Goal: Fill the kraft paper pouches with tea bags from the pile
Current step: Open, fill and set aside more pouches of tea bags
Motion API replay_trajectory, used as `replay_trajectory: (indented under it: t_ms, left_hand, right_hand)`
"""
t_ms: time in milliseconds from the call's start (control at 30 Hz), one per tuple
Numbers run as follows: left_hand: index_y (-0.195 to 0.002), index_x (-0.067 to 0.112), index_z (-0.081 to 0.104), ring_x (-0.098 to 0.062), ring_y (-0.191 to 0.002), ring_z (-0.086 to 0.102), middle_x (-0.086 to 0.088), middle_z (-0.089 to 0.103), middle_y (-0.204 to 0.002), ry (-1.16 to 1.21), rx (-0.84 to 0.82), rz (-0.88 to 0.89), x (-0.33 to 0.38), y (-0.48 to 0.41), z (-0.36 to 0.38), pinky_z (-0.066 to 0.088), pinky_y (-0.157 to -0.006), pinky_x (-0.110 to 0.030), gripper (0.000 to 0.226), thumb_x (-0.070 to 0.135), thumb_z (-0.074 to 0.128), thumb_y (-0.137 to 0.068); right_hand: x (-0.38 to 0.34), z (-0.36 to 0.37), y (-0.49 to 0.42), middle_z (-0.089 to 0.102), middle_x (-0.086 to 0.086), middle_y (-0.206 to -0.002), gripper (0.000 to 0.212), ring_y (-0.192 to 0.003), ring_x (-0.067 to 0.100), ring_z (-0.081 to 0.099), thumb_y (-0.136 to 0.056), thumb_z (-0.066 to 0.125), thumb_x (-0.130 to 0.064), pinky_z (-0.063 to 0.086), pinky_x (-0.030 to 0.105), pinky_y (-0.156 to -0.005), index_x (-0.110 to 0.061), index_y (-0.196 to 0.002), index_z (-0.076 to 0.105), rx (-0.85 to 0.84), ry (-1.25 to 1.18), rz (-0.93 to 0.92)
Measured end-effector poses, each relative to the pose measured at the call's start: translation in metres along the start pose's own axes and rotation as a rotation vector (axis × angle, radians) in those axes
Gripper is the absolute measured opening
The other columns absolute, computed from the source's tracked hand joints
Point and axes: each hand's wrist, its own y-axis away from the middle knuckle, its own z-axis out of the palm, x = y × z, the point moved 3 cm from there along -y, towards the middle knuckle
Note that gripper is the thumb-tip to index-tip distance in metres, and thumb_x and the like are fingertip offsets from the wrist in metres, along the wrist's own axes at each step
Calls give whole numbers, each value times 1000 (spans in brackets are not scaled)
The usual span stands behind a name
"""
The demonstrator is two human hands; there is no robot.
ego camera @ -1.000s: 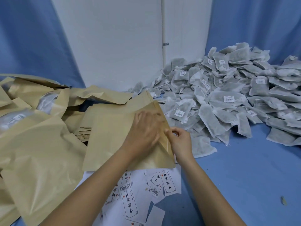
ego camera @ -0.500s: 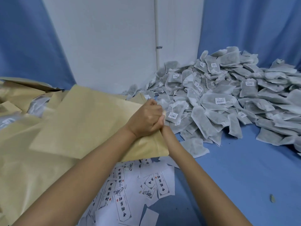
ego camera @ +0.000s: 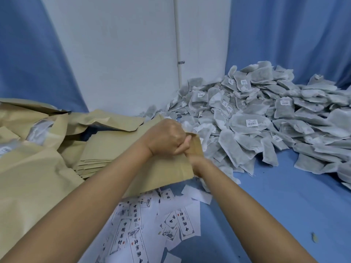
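Gripping the top edge of a kraft pouch (ego camera: 167,173), the left hand (ego camera: 165,137) is curled tight; the right hand (ego camera: 196,163) is mostly hidden at the pouch's mouth, perhaps inside, so its grip cannot be told; the pouch lies over a stack of flat pouches (ego camera: 98,149), just beside the tea bag pile (ego camera: 256,120) on the blue table (ego camera: 284,205).

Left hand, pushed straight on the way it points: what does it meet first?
Likely the tea bag pile: the left hand, gripping the pouch edge, points at its near bags; depth is unclear.
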Motion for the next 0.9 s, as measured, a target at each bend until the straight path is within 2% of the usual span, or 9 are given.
replay_trajectory:
  t_ms: [100,200,267,367,533,667,733,833,900]
  left_hand:
    - [-41,1,49,-27,-34,44,-13,46,-38,-75,0,-124,-25,14,-9,44,-40,-32,50,15,36,-86]
    - [-39,1,47,-27,-34,44,-13,45,-37,-83,-21,-133,-31,20,-5,45,-42,-33,53,17,33,-88]
    - [-39,2,45,-27,-33,43,-13,43,-37,-74,-29,-126,-28,19,1,44,-41,-32,53,17,33,-88]
    - [-38,1,44,-26,-33,42,-12,43,-37,-61,-32,-116,-22,14,15,43,-41,-31,52,16,34,-87]
    - [-39,-1,44,-27,-35,43,-14,43,-37,-3,-62,-143,-22,12,33,45,-43,-36,54,19,32,-88]
    - [-38,1,44,-27,-34,41,-12,43,-36,-9,-51,-151,-26,15,36,45,-42,-32,52,17,35,-87]
    - [-38,2,44,-26,-34,40,-10,43,-36,-15,-38,-156,-28,18,37,44,-42,-30,51,16,36,-86]
    - [-39,2,45,-26,-34,39,-9,42,-36,-5,-27,-174,-30,23,39,41,-41,-28,50,16,36,-86]
    - [-39,2,45,-25,-34,38,-9,41,-36,-4,-16,-168,-30,25,40,38,-42,-25,50,15,37,-86]
  right_hand:
    - [-15,-27,-12,73,9,-93,25,-89,17,68,-97,45,-10,52,33,-85,-2,-90,67,-73,-48,-205]
    - [-1,-98,-2,64,11,-112,24,-98,17,56,-84,65,-22,44,35,-90,-10,-105,64,804,632,-179]
    - [22,-118,6,49,15,-128,45,-116,28,42,-84,66,-26,35,37,-95,-7,-122,51,999,1147,162]
    - [46,-121,6,48,19,-122,32,-113,33,42,-88,47,1,37,36,-89,-2,-120,48,963,1186,244]
    - [11,-111,-5,60,19,-111,47,-101,36,52,-70,61,13,43,39,-79,-1,-115,63,969,1271,-457]
    - [40,-112,-60,10,11,-158,76,-145,29,7,-81,64,-17,12,45,-115,-16,-148,26,230,1583,66]
    - [58,-114,-76,-7,7,-160,95,-147,28,-1,-77,65,-14,5,48,-117,-18,-152,5,59,1620,312]
    - [54,-119,-89,47,6,-139,65,-126,27,46,-78,62,-17,25,41,-108,-18,-138,36,279,1648,166]
    - [48,-120,-89,63,2,-112,44,-108,25,56,-74,64,-22,31,37,-99,-21,-117,53,336,1662,65]
